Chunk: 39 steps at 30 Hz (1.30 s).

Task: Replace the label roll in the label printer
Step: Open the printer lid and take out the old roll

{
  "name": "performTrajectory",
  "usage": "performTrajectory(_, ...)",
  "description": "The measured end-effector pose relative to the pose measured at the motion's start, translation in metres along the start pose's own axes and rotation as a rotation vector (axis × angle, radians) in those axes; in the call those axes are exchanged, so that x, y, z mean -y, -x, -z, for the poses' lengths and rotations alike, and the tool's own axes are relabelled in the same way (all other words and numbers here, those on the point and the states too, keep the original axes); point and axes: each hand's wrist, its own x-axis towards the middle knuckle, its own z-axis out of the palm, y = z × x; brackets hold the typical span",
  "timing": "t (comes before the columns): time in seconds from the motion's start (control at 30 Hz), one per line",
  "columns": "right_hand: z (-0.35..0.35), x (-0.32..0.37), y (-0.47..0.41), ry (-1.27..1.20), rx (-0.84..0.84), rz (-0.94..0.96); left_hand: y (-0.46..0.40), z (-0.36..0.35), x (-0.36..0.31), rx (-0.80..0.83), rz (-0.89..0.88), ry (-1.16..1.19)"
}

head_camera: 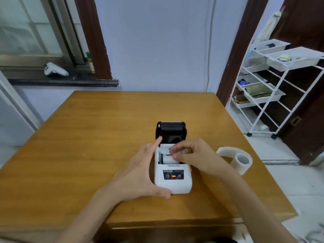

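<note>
- Right hand [192,156] pinches the small label roll [169,158] sitting in the open bay.
- Left hand [140,174] cups the white label printer [173,179] at its side, lid [171,132] up.
- A second roll [242,159] lies just right on the worktop [87,137].

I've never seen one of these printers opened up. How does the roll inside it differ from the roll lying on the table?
The roll in the printer sits in the open bay under the right hand; the roll on the table lies apart, untouched. The printer's roll looks smaller and neatly wound; the table roll looks bigger, with a loose strip curling away. Both are white.
</note>
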Motion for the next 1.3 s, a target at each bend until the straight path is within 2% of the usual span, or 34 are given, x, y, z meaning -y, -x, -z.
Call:
performTrajectory(0.23, 0.009, 0.010, -0.010, 0.223, 0.161, -0.006, -0.001, 0.004, -0.002, 0.012, 0.017, 0.074)
performTrajectory(0.47, 0.005, 0.013, -0.020, 0.420, 0.202, -0.017, 0.000, 0.007, -0.004, 0.016, 0.021, 0.081)
performTrajectory(0.77, 0.001, 0.008, -0.018, 0.341, 0.100, -0.010, 0.000, 0.007, -0.004, 0.002, 0.020, 0.071)
performTrajectory(1.2, 0.000, 0.010, -0.013, 0.339, 0.070, 0.051, 0.000, 0.006, -0.003, -0.006, 0.015, 0.068)
performTrajectory(1.3, -0.001, 0.009, -0.010, 0.268, 0.042, 0.061, 0.000, 0.006, -0.003, -0.009, 0.012, 0.072)
